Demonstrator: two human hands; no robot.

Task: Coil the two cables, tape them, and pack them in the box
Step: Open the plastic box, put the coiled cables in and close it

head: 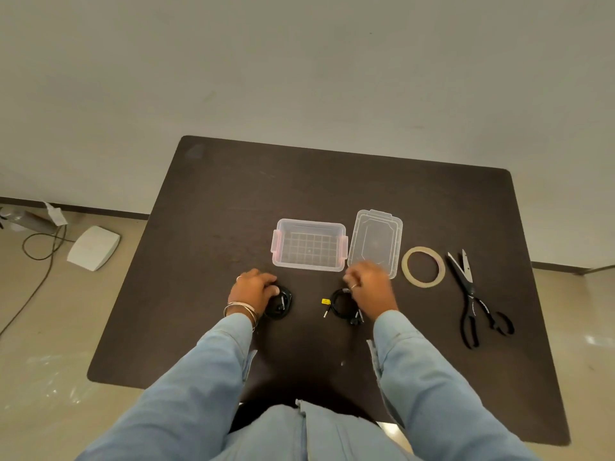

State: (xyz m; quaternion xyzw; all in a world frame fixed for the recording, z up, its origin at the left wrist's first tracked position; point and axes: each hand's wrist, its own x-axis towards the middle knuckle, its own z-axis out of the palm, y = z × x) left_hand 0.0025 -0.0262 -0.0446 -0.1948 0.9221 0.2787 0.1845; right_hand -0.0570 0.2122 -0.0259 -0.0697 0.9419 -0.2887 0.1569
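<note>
both cables (pixel 342 304) look coiled on the counter (pixel 233 201), untaped; box (pixel 309 244) empty; left hand (pixel 253 287) fingers curl on one coil (pixel 279 302), right hand (pixel 369 281) fingers pinch the other.

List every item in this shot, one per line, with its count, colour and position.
cables: two, black, both coiled, near the front middle of the table, one under each hand
box: one, clear with pink latches, open and empty, table centre
lid: one, clear, lying right of the box
tape roll: one, beige, flat, right of the lid
scissors: one pair, black handles, blades open, far right
table: one, dark brown
white device: one, on the floor at left, beside a loose cord
left hand: rests on the left coil
right hand: over the right coil, grip unclear
</note>
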